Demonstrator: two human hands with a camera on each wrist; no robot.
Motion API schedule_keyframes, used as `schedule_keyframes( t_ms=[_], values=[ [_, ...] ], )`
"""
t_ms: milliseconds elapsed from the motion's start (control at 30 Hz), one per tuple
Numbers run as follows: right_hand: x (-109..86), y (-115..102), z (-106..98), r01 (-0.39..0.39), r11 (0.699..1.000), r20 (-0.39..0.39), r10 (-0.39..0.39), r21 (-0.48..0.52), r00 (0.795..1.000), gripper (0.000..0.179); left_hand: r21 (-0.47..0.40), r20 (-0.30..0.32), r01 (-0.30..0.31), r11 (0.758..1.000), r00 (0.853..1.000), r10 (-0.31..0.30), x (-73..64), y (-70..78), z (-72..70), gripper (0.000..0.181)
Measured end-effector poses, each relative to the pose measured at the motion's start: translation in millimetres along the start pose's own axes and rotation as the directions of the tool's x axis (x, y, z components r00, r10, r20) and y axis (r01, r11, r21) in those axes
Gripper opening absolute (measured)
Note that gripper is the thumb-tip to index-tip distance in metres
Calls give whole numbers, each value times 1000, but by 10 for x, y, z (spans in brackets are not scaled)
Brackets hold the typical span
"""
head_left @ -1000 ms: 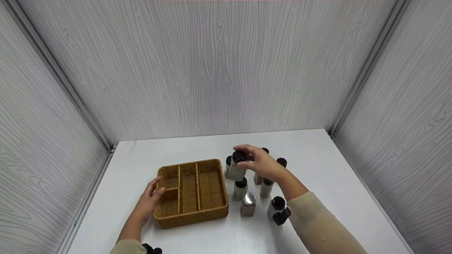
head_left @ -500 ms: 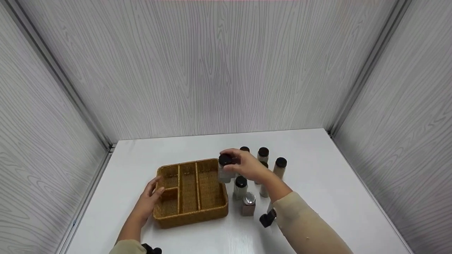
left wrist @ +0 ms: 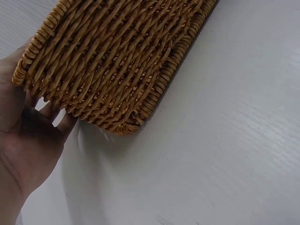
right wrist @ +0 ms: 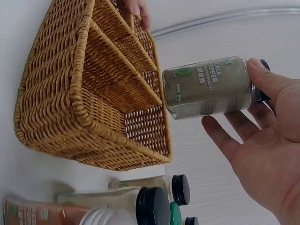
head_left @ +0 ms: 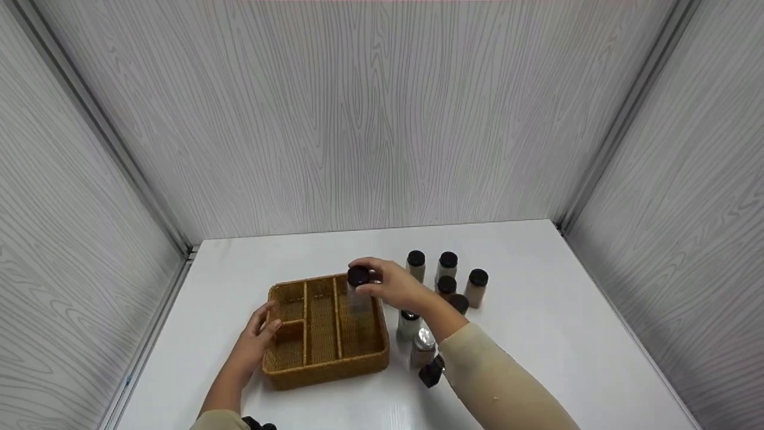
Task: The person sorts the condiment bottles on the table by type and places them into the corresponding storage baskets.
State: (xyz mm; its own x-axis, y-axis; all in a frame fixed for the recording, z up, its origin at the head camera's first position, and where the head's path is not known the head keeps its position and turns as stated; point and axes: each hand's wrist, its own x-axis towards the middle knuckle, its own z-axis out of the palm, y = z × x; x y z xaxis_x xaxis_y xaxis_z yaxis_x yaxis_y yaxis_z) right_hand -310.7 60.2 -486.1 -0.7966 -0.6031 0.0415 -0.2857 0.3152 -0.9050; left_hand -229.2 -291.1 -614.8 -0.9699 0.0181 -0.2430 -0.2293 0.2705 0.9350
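The person's right hand (head_left: 391,288) is holding a see-through pepper jar (right wrist: 206,88) up near its black cap (head_left: 358,275), with the thumb on one side and fingers on the other. The pepper jar is hanging over the big right-hand part of a brown woven basket (head_left: 334,371), with its bottom pointing down. The left hand (head_left: 253,340) is gripping the basket at its left edge, and the basket is sitting on a white table (head_left: 573,334). More jars (head_left: 477,292) are standing close together just to the right of the basket. Most are wearing black caps, but one silver-topped jar (head_left: 422,355) is standing near the front. Tan sleeves (head_left: 501,382) are covering part of the person's arms.
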Motion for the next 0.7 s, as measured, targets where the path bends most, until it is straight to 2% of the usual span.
schedule_keyframes(
  t_ms=[200,467,700],
  values=[
    [119,-3,98,1,999,4,-1,-33,1000,51,-1,0,-2,1000,1000,2,20,12,29,82],
    [268,-75,322,8,999,86,-5,-38,996,50,-5,-16,8,1000,1000,-8,-37,-25,-5,86],
    [357,-51,511,-8,996,55,13,-92,998,50,-14,-30,-3,1000,1000,2,-83,-25,29,82]
  ],
)
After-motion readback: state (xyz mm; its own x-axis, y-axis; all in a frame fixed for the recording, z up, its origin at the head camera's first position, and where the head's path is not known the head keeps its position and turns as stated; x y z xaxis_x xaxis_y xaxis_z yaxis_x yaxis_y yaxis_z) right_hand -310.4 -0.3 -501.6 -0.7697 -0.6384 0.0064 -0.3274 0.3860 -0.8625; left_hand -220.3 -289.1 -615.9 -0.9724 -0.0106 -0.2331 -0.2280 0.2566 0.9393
